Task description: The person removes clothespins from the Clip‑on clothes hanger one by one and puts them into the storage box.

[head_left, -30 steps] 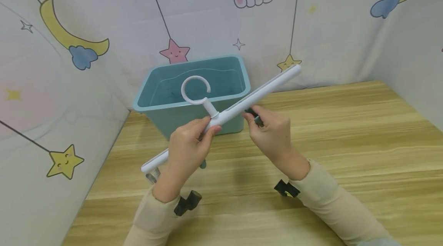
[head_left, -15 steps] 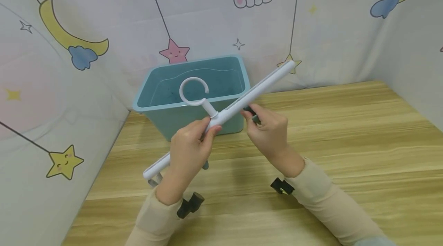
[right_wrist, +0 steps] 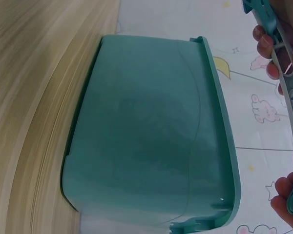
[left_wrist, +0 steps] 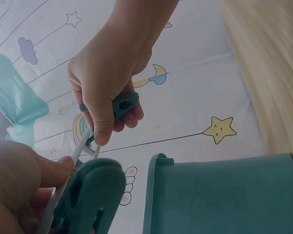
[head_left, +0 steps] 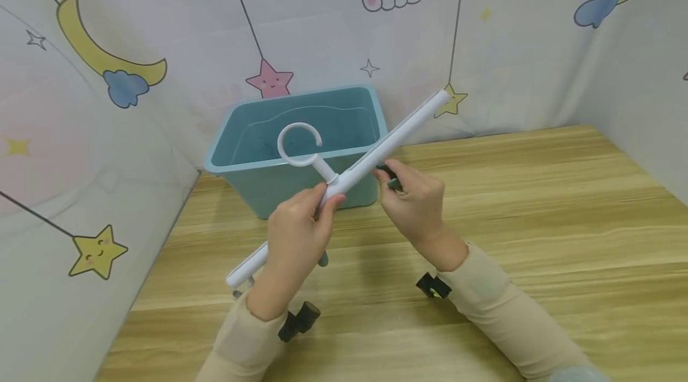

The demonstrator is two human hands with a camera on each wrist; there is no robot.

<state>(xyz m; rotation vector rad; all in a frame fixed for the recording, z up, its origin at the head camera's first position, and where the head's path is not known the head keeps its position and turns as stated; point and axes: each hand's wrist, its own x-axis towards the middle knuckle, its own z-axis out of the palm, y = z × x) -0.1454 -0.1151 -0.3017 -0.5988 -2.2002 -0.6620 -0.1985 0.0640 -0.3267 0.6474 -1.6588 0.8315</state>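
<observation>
In the head view my left hand [head_left: 298,227] grips a white clip hanger [head_left: 389,146] at the middle of its bar, thumb on the near side, just below the round hook. The bar slants, right end higher. My right hand [head_left: 416,203] pinches a dark green clip [head_left: 396,184] under the right half of the bar; the left wrist view shows that clip [left_wrist: 124,103] between thumb and curled fingers. A second green clip [left_wrist: 95,190] hangs by my left hand. The right wrist view shows the bar's grooved underside [right_wrist: 292,92].
A teal plastic bin [head_left: 301,191] stands on the wooden table [head_left: 527,215] behind the hanger, against a printed cloth backdrop [head_left: 333,18]. The hook overlaps the bin's opening in the head view. Black wrist cameras [head_left: 299,320] sit below each hand.
The hanger has tilted more steeply: its right end has moved up and left, its left end down. My right hand has shifted slightly left with the clip. Both hands keep their hold.
</observation>
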